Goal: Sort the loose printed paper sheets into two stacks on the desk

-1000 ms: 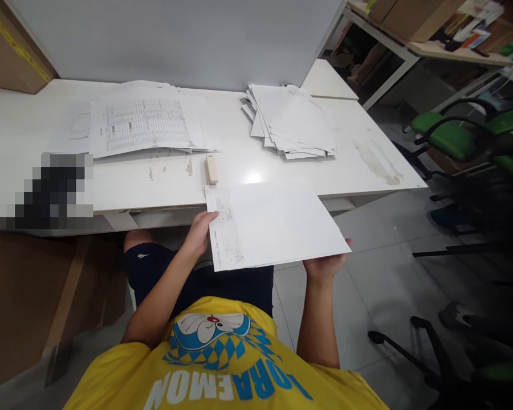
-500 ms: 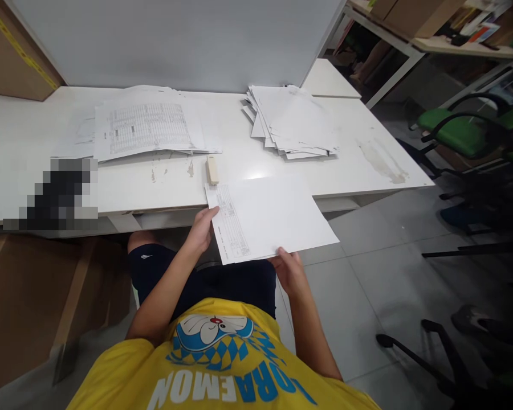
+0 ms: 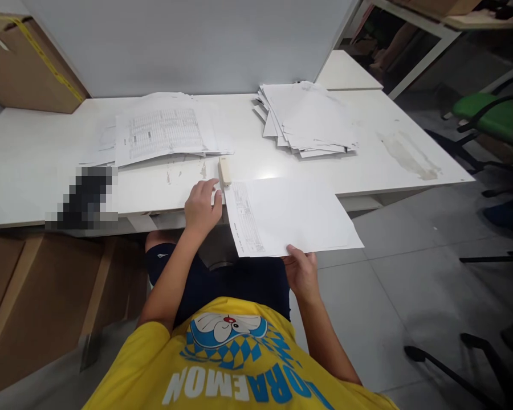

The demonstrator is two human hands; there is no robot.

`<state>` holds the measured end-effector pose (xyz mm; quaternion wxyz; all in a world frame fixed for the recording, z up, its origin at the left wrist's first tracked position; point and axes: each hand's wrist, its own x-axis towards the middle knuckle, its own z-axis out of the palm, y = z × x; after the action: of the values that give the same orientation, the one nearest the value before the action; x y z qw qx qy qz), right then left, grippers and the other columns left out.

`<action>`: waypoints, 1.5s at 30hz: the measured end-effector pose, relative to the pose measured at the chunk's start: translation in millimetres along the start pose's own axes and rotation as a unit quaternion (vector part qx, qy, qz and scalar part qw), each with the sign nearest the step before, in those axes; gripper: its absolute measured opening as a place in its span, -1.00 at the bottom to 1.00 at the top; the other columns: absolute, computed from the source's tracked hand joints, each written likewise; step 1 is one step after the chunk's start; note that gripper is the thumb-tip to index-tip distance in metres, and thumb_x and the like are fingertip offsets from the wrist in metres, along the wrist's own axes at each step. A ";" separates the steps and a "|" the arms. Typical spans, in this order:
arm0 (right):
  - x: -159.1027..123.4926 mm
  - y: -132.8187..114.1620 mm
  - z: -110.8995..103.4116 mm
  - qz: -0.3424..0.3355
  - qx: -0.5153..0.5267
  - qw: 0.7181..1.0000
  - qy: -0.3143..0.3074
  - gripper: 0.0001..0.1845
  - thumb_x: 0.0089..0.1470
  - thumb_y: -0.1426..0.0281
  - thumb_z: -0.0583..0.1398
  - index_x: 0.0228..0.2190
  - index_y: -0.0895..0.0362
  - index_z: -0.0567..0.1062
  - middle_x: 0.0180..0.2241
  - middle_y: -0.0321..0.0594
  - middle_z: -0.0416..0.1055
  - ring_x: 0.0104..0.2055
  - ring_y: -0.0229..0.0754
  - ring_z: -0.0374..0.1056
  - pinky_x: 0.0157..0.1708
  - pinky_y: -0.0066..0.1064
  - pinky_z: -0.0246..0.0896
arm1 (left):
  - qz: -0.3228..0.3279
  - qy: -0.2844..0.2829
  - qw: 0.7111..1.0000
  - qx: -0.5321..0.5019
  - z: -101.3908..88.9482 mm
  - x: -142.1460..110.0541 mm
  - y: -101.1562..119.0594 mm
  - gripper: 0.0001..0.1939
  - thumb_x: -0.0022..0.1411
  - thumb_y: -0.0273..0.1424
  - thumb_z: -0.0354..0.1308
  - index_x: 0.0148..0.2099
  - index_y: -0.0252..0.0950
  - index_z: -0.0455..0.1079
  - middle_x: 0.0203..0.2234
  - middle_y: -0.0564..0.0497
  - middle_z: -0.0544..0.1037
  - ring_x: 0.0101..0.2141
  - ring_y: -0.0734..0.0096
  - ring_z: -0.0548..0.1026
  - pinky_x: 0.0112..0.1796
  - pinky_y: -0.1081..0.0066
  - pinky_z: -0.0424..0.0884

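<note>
A mostly blank paper sheet (image 3: 290, 216) with a printed block along its left side is tilted over the table's front edge. My right hand (image 3: 301, 272) pinches its near edge, thumb on top and fingers underneath. My left hand (image 3: 203, 208) is off the paper, its thumb and fingers apart and holding nothing. Its fingertips are close to a small cream stapler (image 3: 224, 172), which stands on the table beside the sheet's far left corner. Whether more sheets lie under the top one I cannot tell.
On the white table (image 3: 188, 191) lie a printed paper stack (image 3: 165, 131) at left and an uneven paper pile (image 3: 303, 117) at right. A pixelated dark object (image 3: 88, 196) sits near the left front edge. Cardboard boxes (image 3: 47, 296) stand below; a green chair (image 3: 493, 117) is at right.
My left hand has let go of the sheet's left edge and moved up towards the stapler, its fingers spreading. My right hand still holds the sheet. The view has shifted slightly left.
</note>
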<state>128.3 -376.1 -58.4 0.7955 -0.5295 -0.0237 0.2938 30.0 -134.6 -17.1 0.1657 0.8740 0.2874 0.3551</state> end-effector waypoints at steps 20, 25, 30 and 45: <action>5.9 9.0 1.2 -0.042 -0.041 0.998 0.031 -0.34 -0.14 0.28 0.39 0.07 0.03 0.50 -0.04 -0.14 0.56 0.12 0.04 0.42 0.13 -0.06 0.34 | 0.105 -0.130 0.976 -0.142 19.0 25.7 -32.7 -0.50 0.35 -0.56 -0.03 0.24 -0.12 0.41 0.18 -0.03 0.48 0.22 0.11 0.30 0.21 -0.02 0.30; 5.9 13.1 -1.0 -0.065 -0.044 0.996 0.046 -0.31 -0.17 0.29 0.38 0.07 0.04 0.50 0.00 -0.14 0.53 0.13 0.06 0.40 0.13 -0.05 0.34 | 0.074 -0.138 0.975 -0.158 19.2 25.6 -31.8 -0.50 0.34 -0.56 -0.06 0.21 -0.11 0.44 0.15 0.04 0.50 0.21 0.15 0.32 0.21 0.06 0.32; 8.7 18.1 -0.5 -0.071 -0.046 0.994 0.064 -0.31 -0.18 0.30 0.35 0.08 0.01 0.50 -0.01 -0.17 0.53 0.15 0.08 0.39 0.13 -0.06 0.35 | 0.044 -0.167 0.971 -0.165 18.5 26.0 -31.9 -0.54 0.36 -0.49 -0.04 0.20 -0.11 0.45 0.13 0.05 0.52 0.14 0.10 0.37 0.15 0.05 0.34; 44.9 12.0 5.3 -0.274 -0.047 0.943 0.182 -0.76 -0.25 0.40 0.33 -0.40 0.08 0.54 -0.18 -0.16 0.56 0.13 0.22 0.39 0.12 0.10 0.37 | -0.003 -0.198 0.950 -0.242 -2.2 25.4 -26.1 -0.47 0.30 -0.49 -0.03 0.24 0.03 0.39 0.28 0.15 0.34 0.24 0.18 0.36 0.26 0.08 0.18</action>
<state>158.2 -346.4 -78.7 0.8102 -0.5837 -0.0368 -0.0383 33.2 -98.3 -15.2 0.4266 0.8595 0.1571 0.2335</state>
